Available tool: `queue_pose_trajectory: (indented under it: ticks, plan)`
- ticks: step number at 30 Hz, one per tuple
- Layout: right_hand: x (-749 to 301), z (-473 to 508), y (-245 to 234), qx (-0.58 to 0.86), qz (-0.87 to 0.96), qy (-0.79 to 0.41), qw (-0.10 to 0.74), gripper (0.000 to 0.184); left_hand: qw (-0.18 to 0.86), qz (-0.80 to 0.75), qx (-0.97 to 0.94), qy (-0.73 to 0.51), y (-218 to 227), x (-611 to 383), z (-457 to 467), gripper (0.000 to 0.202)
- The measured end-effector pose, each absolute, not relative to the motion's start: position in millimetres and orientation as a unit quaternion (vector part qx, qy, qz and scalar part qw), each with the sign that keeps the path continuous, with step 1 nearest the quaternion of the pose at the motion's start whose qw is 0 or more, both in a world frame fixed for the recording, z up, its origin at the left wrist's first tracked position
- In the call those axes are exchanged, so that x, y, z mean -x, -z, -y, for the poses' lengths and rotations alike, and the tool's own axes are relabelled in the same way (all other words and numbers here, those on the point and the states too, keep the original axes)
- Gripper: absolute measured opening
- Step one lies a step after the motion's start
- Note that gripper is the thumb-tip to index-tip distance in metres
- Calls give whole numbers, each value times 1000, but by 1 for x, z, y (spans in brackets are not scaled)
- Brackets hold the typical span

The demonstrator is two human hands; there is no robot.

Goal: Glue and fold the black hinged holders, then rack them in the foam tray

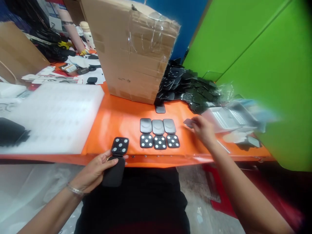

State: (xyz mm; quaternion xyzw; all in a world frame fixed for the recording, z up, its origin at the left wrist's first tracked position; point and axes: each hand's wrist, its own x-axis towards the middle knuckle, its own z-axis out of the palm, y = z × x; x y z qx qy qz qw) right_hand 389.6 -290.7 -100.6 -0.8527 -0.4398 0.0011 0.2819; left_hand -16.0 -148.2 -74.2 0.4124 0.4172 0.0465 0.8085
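Black plastic, hinged in two leaves, makes up the small case (117, 162) held by the left hand (97, 170) at the near edge of the orange table (114, 120). Its upper leaf carries five white dots on a square face; its lower leaf is plain and matte, and the fingers close around this plain leaf from the left, thumb on top. Judged by its thin walls, the case is light and stiff, somewhat slick, and weakest at the hinge; hold is best taken across the plain leaf's two long edges, clear of the dotted face.

Three like cases (159, 134) lie open in a row, touching side by side, just beyond the held one. The right hand (203, 128) reaches right of this row, fingertips closed lightly on a small flat dark piece (188, 123) lying on the table. Behind stand a taped cardboard box (133, 48) and a loose pile of black parts (187, 87); a white foam tray (53, 117) lies at left.
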Motion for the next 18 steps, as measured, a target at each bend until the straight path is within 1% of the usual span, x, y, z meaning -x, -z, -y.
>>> queue_pose_trajectory:
  ticks: [1, 4, 6, 8, 11, 13, 15, 18]
  plan:
    - [-383, 298, 103, 844, 458, 18, 279, 15, 814, -412, -407, -50, 75, 17, 151, 44]
    - [-365, 324, 111, 817, 519, 39, 247, 20, 822, -408, -393, -53, 76, 17, 159, 46]
    - [-355, 339, 114, 801, 548, 33, 238, 21, 820, -408, -397, -59, 77, 16, 164, 46]
    - [-348, 351, 114, 794, 555, 14, 247, 23, 814, -409, -407, -68, 77, 14, 167, 45]
    - [-344, 359, 109, 809, 508, -22, 297, 25, 809, -412, -414, -71, 79, 9, 172, 42]
    - [-345, 358, 104, 831, 452, -40, 322, 22, 812, -409, -412, -69, 80, 6, 175, 42]
    - [-350, 352, 101, 853, 410, -66, 316, 20, 817, -403, -408, -64, 80, 3, 178, 43]
    - [-358, 336, 98, 868, 387, -127, 284, 28, 821, -398, -404, -60, 82, -2, 182, 45]
